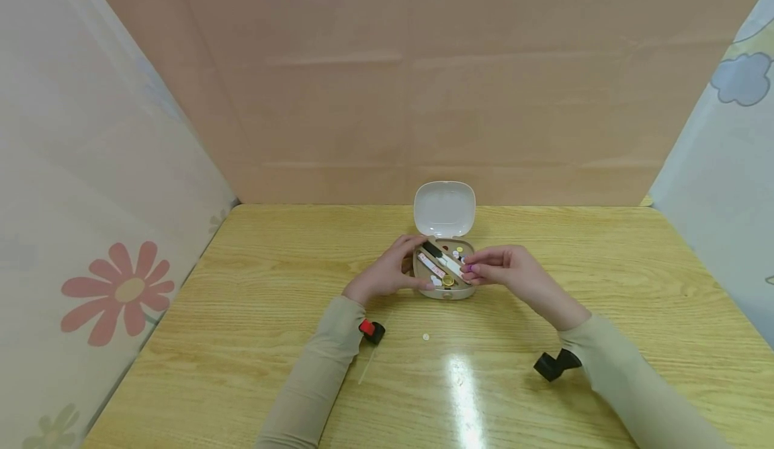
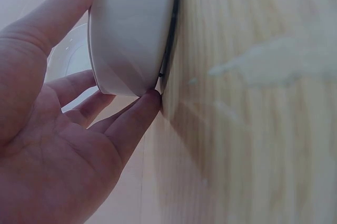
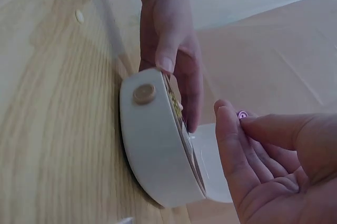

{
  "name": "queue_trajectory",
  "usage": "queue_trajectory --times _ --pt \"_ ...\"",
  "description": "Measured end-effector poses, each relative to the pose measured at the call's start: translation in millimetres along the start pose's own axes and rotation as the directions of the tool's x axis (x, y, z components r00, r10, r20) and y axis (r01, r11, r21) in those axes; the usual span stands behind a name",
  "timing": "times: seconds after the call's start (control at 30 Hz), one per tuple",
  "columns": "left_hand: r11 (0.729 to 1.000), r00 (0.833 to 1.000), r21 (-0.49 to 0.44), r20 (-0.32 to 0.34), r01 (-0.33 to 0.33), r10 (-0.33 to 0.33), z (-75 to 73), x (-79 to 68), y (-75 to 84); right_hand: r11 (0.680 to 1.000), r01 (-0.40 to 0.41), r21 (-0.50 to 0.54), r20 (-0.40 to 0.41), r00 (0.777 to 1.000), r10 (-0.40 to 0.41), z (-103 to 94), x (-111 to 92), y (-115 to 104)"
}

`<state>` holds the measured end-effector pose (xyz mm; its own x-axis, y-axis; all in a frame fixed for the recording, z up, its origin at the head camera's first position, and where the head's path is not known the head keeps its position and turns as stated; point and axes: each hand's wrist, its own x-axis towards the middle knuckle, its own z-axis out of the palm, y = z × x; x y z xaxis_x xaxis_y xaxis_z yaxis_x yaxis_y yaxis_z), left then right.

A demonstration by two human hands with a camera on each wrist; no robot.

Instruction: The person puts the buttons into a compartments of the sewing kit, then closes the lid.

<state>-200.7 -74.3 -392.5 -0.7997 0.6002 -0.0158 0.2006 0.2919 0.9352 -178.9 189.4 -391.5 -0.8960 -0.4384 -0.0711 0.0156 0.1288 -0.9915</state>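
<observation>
A small white sewing box [image 1: 446,294] stands on the table with its lid [image 1: 444,210] tipped up behind it. My left hand [image 1: 390,273] grips the box's left side, thumb at the front and fingers farther back; the left wrist view shows fingertips against its wall [image 2: 131,29]. Between thumb and forefinger, my right hand [image 1: 514,267] pinches a purple button [image 3: 242,115] just above the box's right edge. Inside the tray lie a black-handled tool [image 1: 433,249], a white strip with reddish marks [image 1: 431,265], a round gold-coloured piece [image 1: 447,279] and several small buttons [image 1: 459,249].
A small pale button [image 1: 426,337] lies on the wooden table [image 1: 272,254] in front of the box. Left of it is a thin pale strip [image 1: 367,366]. A peach-coloured backdrop [image 1: 411,99] rises behind the table, and patterned cloths hang at both sides.
</observation>
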Motion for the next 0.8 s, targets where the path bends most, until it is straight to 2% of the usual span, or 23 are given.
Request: queue_trajectory --times 0.47,0.8 --pt "1.000 1.000 -0.013 0.021 0.002 -0.002 -2.0 1.2 -2.3 0.996 -0.073 0.044 -0.081 0.994 0.077 -16.0 23.5 8.9" --pt "1.000 1.000 -0.006 0.016 -0.003 0.003 -2.7 1.7 -1.9 0.995 -0.048 0.086 -0.111 0.992 0.057 -19.3 33.4 14.9"
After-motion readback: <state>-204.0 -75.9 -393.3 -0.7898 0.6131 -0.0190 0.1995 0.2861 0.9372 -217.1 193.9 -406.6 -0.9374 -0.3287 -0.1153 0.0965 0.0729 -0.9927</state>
